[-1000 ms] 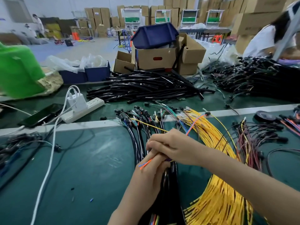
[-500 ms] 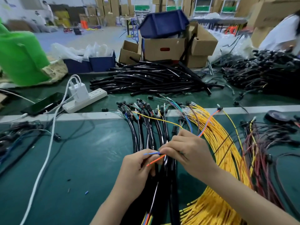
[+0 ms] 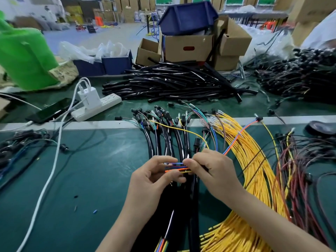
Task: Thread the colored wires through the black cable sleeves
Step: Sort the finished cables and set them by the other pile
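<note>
Blue, orange and yellow wire ends (image 3: 176, 167) lie side by side between my two hands over the green table. My left hand (image 3: 151, 177) pinches their free tips from the left. My right hand (image 3: 212, 171) pinches the same wires from the right, and their long parts (image 3: 240, 137) run up and away behind it. Under my hands lies a bundle of sleeved black cables (image 3: 169, 139) with connectors at the far end. Whether a sleeve sits in either hand is hidden by the fingers. A heap of loose black sleeves (image 3: 174, 82) lies at the back.
A thick fan of yellow wires (image 3: 254, 171) spreads to the right, with dark red wires (image 3: 300, 170) beyond it. A white power strip (image 3: 96, 108), a phone (image 3: 51, 110) and a white cable (image 3: 49, 179) lie left. Cardboard boxes (image 3: 187, 48) stand behind.
My hands have drawn apart a little, so a longer stretch of the coloured wire ends shows between them, now lying level. The view has tilted down and closer.
</note>
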Demonstrator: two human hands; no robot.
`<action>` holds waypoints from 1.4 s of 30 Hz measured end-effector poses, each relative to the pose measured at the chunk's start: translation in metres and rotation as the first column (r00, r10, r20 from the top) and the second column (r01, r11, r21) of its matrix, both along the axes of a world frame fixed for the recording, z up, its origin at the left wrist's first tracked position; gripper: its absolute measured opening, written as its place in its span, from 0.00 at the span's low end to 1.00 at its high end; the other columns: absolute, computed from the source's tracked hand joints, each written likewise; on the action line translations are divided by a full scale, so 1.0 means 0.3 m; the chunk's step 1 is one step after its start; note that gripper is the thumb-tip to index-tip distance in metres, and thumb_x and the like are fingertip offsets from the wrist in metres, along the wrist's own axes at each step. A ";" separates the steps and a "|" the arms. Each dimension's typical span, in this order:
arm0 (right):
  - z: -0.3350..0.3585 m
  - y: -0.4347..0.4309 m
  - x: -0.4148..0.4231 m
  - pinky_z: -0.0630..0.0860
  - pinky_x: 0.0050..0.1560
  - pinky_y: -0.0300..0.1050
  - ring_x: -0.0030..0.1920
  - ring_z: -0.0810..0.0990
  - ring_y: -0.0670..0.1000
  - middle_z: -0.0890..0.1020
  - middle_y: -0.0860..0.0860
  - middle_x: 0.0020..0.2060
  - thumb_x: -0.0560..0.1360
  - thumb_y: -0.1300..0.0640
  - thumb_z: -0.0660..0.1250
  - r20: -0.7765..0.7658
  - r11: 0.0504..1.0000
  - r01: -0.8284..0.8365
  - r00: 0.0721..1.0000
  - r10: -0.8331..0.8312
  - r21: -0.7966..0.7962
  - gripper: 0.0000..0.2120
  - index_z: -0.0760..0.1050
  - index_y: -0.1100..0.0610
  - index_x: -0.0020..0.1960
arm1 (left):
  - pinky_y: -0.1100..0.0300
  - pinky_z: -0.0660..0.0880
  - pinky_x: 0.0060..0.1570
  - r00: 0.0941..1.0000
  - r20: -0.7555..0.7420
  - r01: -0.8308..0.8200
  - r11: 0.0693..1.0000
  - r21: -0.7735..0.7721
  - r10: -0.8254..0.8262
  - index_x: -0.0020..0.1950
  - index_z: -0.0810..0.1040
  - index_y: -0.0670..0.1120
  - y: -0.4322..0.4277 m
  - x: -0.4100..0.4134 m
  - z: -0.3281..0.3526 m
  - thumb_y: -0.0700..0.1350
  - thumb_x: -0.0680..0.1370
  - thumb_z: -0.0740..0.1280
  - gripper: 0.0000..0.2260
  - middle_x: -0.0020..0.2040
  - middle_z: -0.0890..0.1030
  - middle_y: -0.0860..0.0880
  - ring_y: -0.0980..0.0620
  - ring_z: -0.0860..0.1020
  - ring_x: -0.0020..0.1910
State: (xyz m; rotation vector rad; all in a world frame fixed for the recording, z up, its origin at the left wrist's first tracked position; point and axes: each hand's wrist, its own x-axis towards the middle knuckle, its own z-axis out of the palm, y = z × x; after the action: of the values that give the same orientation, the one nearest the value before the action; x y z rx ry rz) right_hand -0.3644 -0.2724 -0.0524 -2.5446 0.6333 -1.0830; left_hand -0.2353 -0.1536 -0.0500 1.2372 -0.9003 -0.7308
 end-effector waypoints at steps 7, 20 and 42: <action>0.017 0.006 -0.010 0.65 0.46 0.47 0.35 0.75 0.43 0.80 0.42 0.35 0.77 0.44 0.61 -0.070 0.987 -0.139 0.988 0.134 -0.078 0.14 0.80 0.52 0.45 | 0.68 0.76 0.39 0.997 0.001 -0.072 0.996 -0.045 0.072 0.42 0.81 0.41 -0.002 -0.001 -0.005 0.41 0.70 0.69 0.04 0.37 0.85 0.44 0.47 0.84 0.37; 0.036 0.040 0.000 0.79 0.39 0.46 0.40 0.83 0.43 0.85 0.47 0.40 0.72 0.57 0.71 0.127 0.952 -0.254 0.964 0.235 0.169 0.06 0.84 0.58 0.47 | 0.70 0.76 0.40 0.992 -0.123 -0.033 0.998 0.050 0.039 0.45 0.84 0.40 -0.003 0.008 0.014 0.42 0.69 0.67 0.09 0.39 0.85 0.42 0.48 0.85 0.40; -0.016 -0.019 0.014 0.74 0.26 0.33 0.29 0.76 0.37 0.80 0.36 0.30 0.64 0.43 0.71 -0.005 0.989 -0.138 0.990 0.139 0.056 0.05 0.82 0.42 0.36 | 0.54 0.72 0.57 0.474 0.845 -0.545 0.671 0.503 -0.248 0.62 0.77 0.39 -0.796 0.597 0.114 0.47 0.77 0.68 0.17 0.59 0.79 0.39 0.42 0.77 0.58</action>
State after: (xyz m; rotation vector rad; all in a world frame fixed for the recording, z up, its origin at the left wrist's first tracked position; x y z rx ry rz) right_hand -0.3601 -0.2781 -0.0573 -2.5053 0.4737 -0.9934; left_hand -0.0560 -0.3924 -0.0158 2.5684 -1.3334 -0.1855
